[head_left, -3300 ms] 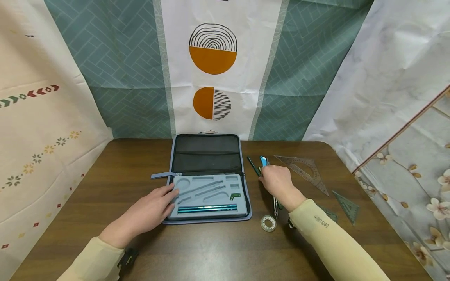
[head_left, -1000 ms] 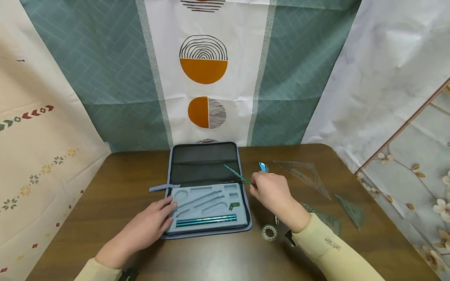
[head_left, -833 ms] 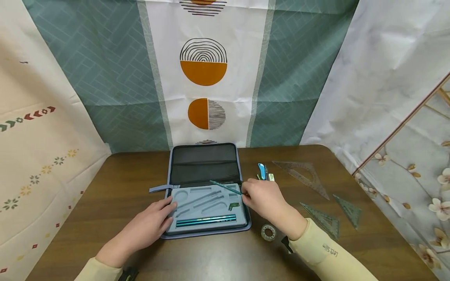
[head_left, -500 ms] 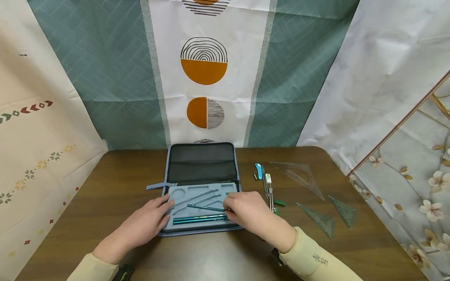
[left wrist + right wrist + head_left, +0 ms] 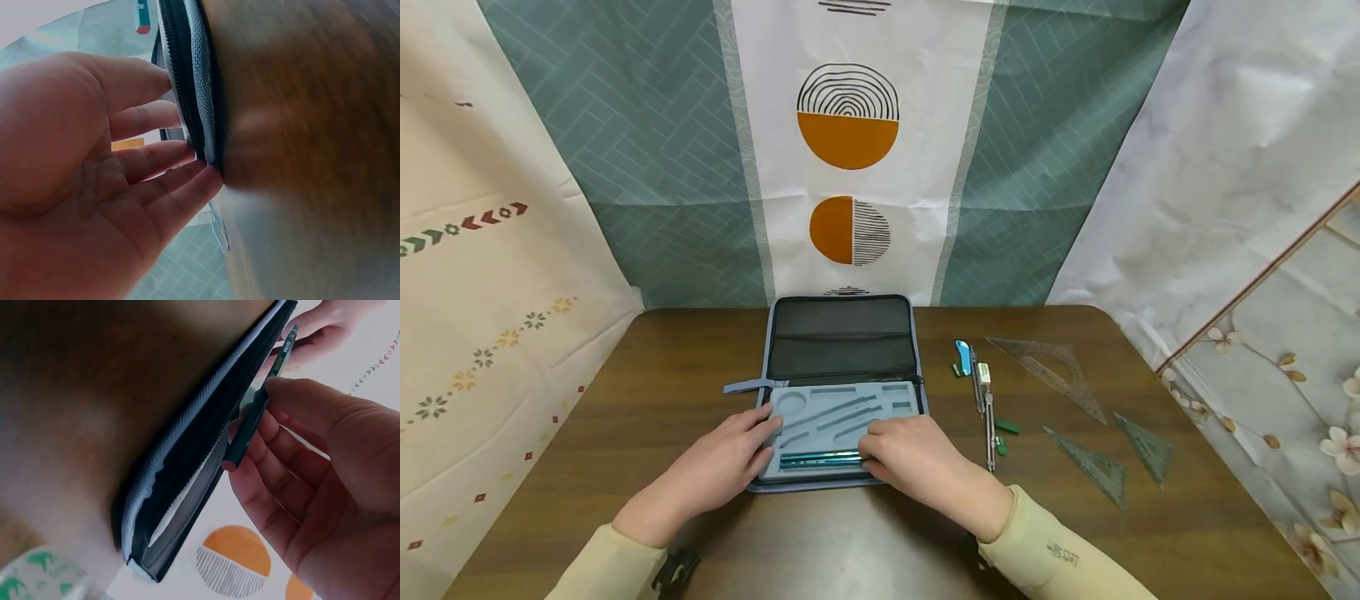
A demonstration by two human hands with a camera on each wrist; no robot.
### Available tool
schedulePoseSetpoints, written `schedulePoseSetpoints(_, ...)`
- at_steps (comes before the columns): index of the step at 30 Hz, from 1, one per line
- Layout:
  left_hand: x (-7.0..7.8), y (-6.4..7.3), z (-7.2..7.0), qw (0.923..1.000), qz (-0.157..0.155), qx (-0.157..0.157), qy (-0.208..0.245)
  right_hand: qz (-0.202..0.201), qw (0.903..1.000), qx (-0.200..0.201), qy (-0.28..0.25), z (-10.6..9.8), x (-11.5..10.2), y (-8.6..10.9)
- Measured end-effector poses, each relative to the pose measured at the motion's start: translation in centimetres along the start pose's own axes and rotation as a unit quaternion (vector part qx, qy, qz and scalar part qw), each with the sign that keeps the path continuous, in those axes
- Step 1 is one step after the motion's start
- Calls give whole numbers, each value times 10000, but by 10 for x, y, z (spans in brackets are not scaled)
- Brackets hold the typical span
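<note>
A pencil case (image 5: 842,337) lies open on the table, its grey insert (image 5: 778,450) full of moulded slots. Teal pencils (image 5: 818,459) lie along the insert's front slot. Over their right end, my right hand (image 5: 917,458) pinches a dark green pencil (image 5: 255,419) between thumb and fingertips, as the right wrist view shows. The pencil is tilted there and held at the case's edge. My left hand (image 5: 726,454) rests at the case's left edge, its extended fingers touching the rim (image 5: 203,94) in the left wrist view.
Right of the case lie a blue cutter (image 5: 962,357), an eraser (image 5: 984,373), metal compasses (image 5: 989,433) and small green pieces (image 5: 1007,427). Beyond them are a large clear set square (image 5: 1056,375) and two smaller ones, a longer one (image 5: 1093,467) and a shorter one (image 5: 1150,450).
My right hand has picked up a pencil from beside the cutter and carried it left and down to the insert's front slot. My left hand has stayed at the case's left edge.
</note>
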State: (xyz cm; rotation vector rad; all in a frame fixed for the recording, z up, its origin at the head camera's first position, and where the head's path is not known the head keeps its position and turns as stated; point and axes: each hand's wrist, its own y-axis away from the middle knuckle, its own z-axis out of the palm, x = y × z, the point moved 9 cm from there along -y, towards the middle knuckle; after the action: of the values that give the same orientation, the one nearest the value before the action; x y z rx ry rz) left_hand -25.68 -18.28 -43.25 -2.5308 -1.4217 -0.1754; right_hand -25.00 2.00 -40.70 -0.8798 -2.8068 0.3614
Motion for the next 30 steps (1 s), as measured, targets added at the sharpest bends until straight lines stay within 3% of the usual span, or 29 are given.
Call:
schedulePoseSetpoints(9,-2,-4,-2,10000,-61,-57,-29,45,10000,-53,-24,2,3,-5)
schedulePoseSetpoints(18,-3,-1,3,9998,-93,-155,-13,181,9988,-177,-421,10,3,-7)
schedulePoseSetpoints(30,-3,-2,5,10000,-57,-64,-41,311,9983,-261,-426,14,8,-3)
